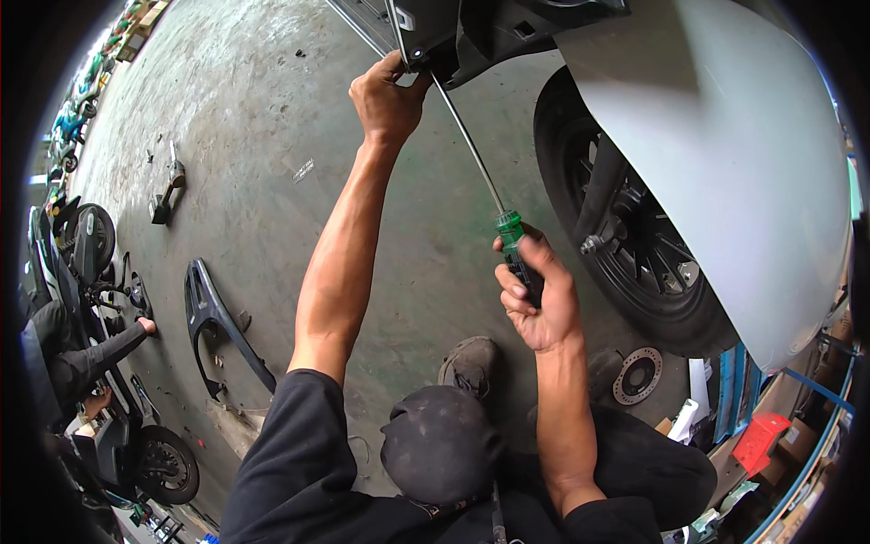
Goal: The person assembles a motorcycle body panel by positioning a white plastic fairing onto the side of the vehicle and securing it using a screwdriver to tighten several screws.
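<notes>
Plainly, the screwdriver (490,186) lies to the left of the wheel (648,247), its long axis slanting up and leftward, away from the person. Its handle (510,227) is at the lower end, close to the wheel's left side; the shaft runs up from there to the dark panel (507,56), above and left of the wheel, where the tip goes out of sight. The right hand (546,295), just left of the wheel, grips the handle, fingers wrapped about it and thumb laid along it. The left hand (388,102), farther left and higher than the wheel, is at the panel's lower corner beside the shaft, fingers curled; their tips are partly hidden, so I cannot tell what they pinch.

The shaft is slim, straight, shiny metal; the handle is clear green with a black grip and a ridged collar. The panel looks like dull black plastic, angular and thin-edged. The wheel has a matte black tyre and dark spokes, and a smooth, pale, curved cover (734,172) spreads to its right. Below the wheel lies a flat, round metal disc (637,375) pierced with small holes.
</notes>
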`<action>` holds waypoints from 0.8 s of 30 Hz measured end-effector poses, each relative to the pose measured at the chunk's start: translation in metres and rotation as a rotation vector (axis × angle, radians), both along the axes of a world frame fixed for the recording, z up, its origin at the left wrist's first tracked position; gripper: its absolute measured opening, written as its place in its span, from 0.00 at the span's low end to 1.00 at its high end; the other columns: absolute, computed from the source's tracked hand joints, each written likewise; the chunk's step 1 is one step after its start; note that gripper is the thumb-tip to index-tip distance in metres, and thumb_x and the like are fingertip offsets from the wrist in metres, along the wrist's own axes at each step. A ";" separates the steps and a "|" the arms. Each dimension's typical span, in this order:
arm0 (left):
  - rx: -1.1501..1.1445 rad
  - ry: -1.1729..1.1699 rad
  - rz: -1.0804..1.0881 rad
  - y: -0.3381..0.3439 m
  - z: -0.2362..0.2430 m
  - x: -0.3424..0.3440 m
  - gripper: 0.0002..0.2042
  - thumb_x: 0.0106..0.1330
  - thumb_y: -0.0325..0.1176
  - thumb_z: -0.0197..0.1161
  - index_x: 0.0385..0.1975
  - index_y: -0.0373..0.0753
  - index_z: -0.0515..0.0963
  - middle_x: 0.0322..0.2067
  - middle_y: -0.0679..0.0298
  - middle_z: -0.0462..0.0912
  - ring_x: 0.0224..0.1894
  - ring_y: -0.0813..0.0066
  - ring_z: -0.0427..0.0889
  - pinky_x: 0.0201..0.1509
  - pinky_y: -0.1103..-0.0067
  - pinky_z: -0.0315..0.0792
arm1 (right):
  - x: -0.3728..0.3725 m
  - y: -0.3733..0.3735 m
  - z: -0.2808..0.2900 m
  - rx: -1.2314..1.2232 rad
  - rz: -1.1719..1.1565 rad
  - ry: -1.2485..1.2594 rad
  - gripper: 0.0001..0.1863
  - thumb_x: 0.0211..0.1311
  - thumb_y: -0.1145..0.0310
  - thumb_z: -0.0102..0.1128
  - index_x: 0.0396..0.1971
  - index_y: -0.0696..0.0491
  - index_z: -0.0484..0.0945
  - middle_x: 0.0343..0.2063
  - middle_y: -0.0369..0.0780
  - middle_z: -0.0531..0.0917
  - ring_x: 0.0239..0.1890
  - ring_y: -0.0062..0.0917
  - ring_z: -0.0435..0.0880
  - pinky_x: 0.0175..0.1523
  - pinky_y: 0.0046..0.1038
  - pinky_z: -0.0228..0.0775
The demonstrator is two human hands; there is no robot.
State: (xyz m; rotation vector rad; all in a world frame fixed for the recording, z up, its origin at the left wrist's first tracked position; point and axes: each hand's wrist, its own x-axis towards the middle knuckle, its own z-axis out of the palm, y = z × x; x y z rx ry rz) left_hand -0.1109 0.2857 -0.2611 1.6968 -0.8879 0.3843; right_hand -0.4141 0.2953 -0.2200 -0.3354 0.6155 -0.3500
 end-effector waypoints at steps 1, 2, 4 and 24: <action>-0.003 0.001 0.011 -0.001 -0.001 0.000 0.15 0.47 0.25 0.76 0.37 0.42 0.86 0.33 0.57 0.88 0.38 0.65 0.89 0.43 0.75 0.80 | -0.003 0.008 0.003 -0.172 -0.001 0.036 0.17 0.64 0.73 0.63 0.51 0.58 0.72 0.38 0.40 0.78 0.27 0.16 0.73 0.21 0.17 0.62; -0.006 0.002 0.022 -0.003 -0.003 -0.001 0.15 0.47 0.25 0.76 0.37 0.42 0.86 0.33 0.57 0.88 0.38 0.64 0.89 0.43 0.75 0.80 | -0.001 0.016 -0.002 -0.571 -0.038 0.199 0.18 0.62 0.74 0.65 0.51 0.59 0.74 0.39 0.41 0.79 0.30 0.20 0.77 0.27 0.21 0.68; -0.009 0.001 0.045 -0.003 -0.006 -0.002 0.15 0.47 0.25 0.75 0.37 0.42 0.86 0.33 0.57 0.88 0.38 0.64 0.89 0.43 0.75 0.80 | 0.006 0.029 -0.010 -1.366 -0.206 0.494 0.19 0.60 0.75 0.66 0.51 0.60 0.77 0.41 0.43 0.82 0.35 0.29 0.82 0.37 0.28 0.76; -0.020 0.011 0.050 -0.002 -0.005 -0.003 0.16 0.46 0.25 0.76 0.37 0.42 0.86 0.32 0.57 0.88 0.37 0.64 0.89 0.43 0.75 0.80 | 0.017 0.042 -0.020 -1.779 -0.430 0.619 0.20 0.62 0.69 0.66 0.53 0.61 0.78 0.37 0.47 0.84 0.38 0.38 0.86 0.35 0.29 0.78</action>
